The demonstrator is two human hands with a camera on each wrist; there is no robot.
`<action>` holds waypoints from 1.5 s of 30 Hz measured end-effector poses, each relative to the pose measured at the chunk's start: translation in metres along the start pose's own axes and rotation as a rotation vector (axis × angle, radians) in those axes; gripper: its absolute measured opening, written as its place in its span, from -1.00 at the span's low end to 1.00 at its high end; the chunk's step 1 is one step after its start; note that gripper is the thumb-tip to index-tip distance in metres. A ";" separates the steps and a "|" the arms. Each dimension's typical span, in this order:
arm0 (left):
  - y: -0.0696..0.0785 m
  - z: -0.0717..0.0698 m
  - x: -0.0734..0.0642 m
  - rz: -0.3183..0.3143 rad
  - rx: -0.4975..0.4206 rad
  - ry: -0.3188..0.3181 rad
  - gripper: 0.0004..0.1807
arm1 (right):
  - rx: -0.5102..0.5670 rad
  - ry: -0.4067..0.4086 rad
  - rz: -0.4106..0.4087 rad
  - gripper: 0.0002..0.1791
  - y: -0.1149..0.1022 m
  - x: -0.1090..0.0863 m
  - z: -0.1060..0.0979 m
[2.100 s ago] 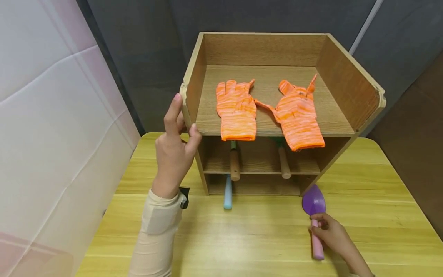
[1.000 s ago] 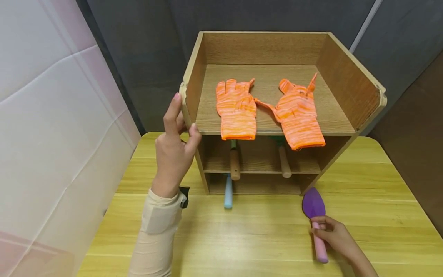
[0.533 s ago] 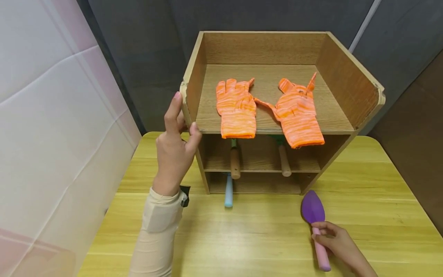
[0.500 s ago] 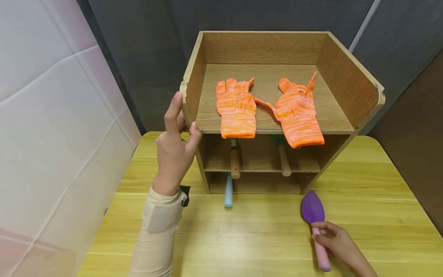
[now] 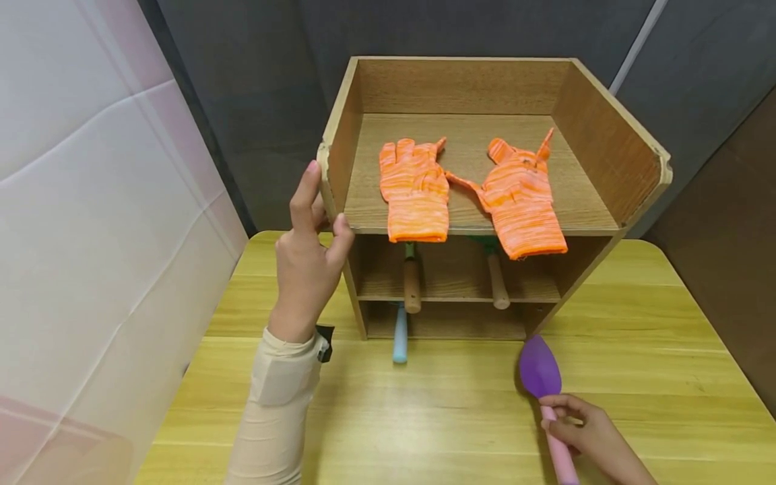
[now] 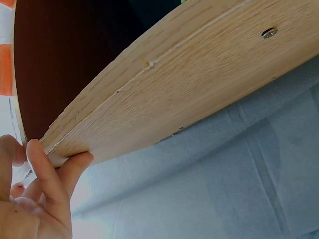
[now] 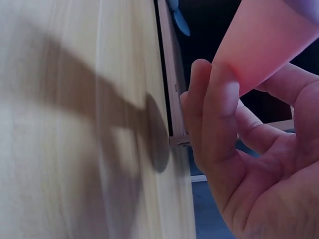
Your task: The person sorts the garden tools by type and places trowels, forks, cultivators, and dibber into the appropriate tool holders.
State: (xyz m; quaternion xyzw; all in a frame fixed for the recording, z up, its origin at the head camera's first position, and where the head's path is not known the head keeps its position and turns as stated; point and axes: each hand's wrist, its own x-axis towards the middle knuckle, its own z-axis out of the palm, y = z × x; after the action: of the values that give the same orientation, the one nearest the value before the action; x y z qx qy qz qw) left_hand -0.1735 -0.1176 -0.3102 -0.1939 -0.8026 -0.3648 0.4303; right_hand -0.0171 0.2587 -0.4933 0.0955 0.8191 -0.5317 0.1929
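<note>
My left hand (image 5: 306, 263) grips the front edge of the left side panel of a wooden shelf unit (image 5: 463, 87), thumb at its front and fingers along the outside. The left wrist view shows fingertips pressed to the panel (image 6: 164, 89). In front of the unit's right corner, my right hand (image 5: 591, 431) pinches a hand trowel (image 5: 539, 367) with a purple blade and pink handle (image 7: 269, 45), near where the handle meets the blade. The blade points toward the unit. Its shadow (image 7: 124, 109) falls on the table apart from the trowel in the right wrist view.
Two orange knitted gloves (image 5: 418, 195) lie on the top shelf, cuffs over its front edge. Two wooden handles (image 5: 412, 286) stick out of the middle shelf, a light blue handle (image 5: 400, 337) out of the bottom one. The unit stands on a yellow wood-grain table (image 5: 436, 417).
The trowel has come away from the unit's right corner, toward me and a little left, in my right hand. My left hand has stayed on the side panel.
</note>
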 end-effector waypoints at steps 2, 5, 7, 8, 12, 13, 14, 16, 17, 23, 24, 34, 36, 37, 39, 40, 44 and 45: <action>0.000 0.000 0.000 -0.001 0.000 -0.002 -0.36 | 0.006 -0.015 -0.001 -0.44 -0.002 -0.001 0.001; 0.000 -0.001 0.000 0.002 0.000 -0.006 -0.35 | 0.008 -0.044 -0.004 -0.43 -0.005 -0.003 0.003; -0.001 -0.001 -0.001 0.007 0.006 -0.005 -0.35 | 0.008 -0.059 -0.006 -0.42 -0.007 -0.004 0.003; -0.001 -0.001 -0.001 0.009 0.009 -0.005 -0.35 | 0.000 -0.061 -0.012 -0.43 -0.008 -0.005 0.003; -0.001 -0.002 -0.002 0.013 0.021 -0.001 -0.34 | -0.014 -0.076 -0.039 -0.43 -0.012 -0.006 0.003; -0.001 -0.002 -0.002 0.013 0.021 0.000 -0.35 | -0.014 -0.080 -0.050 -0.43 -0.013 -0.006 0.002; -0.002 -0.002 -0.002 0.013 0.023 0.001 -0.35 | -0.016 -0.089 -0.055 -0.42 -0.013 -0.005 0.002; -0.002 -0.002 -0.003 0.011 0.023 -0.001 -0.35 | -0.001 -0.107 -0.044 -0.41 -0.015 -0.004 0.001; -0.002 -0.003 -0.003 0.011 0.025 -0.001 -0.35 | 0.006 -0.105 -0.044 -0.41 -0.016 -0.003 0.001; -0.002 -0.003 -0.003 0.007 0.017 0.000 -0.35 | -0.005 -0.090 -0.046 -0.42 -0.026 0.007 0.002; -0.002 -0.003 -0.003 0.006 0.013 0.003 -0.35 | -0.014 -0.090 -0.045 -0.42 -0.028 0.009 0.002; -0.001 -0.003 -0.002 0.029 0.031 0.009 -0.35 | -0.057 -0.070 -0.093 -0.45 -0.044 0.023 0.004; -0.001 -0.002 -0.002 0.029 0.031 0.006 -0.35 | -0.064 -0.065 -0.122 -0.47 -0.047 0.026 0.005; -0.001 -0.002 -0.002 0.028 0.031 0.005 -0.35 | -0.067 -0.059 -0.138 -0.48 -0.049 0.027 0.005; 0.000 -0.002 -0.001 0.027 0.031 0.003 -0.35 | -0.069 -0.048 -0.167 -0.49 -0.051 0.029 0.006; 0.000 -0.002 -0.001 0.027 0.032 0.002 -0.35 | -0.075 -0.041 -0.179 -0.49 -0.053 0.030 0.006; 0.000 -0.001 -0.001 0.019 0.025 0.002 -0.36 | -0.081 -0.023 -0.180 -0.48 -0.058 0.035 0.007; 0.000 -0.001 -0.001 0.017 0.024 0.003 -0.36 | -0.081 -0.023 -0.176 -0.47 -0.059 0.037 0.007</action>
State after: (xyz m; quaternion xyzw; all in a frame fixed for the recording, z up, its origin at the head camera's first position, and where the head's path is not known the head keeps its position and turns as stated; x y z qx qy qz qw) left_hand -0.1728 -0.1185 -0.3108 -0.1953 -0.8046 -0.3518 0.4367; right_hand -0.0701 0.2257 -0.4624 0.0095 0.8429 -0.5141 0.1585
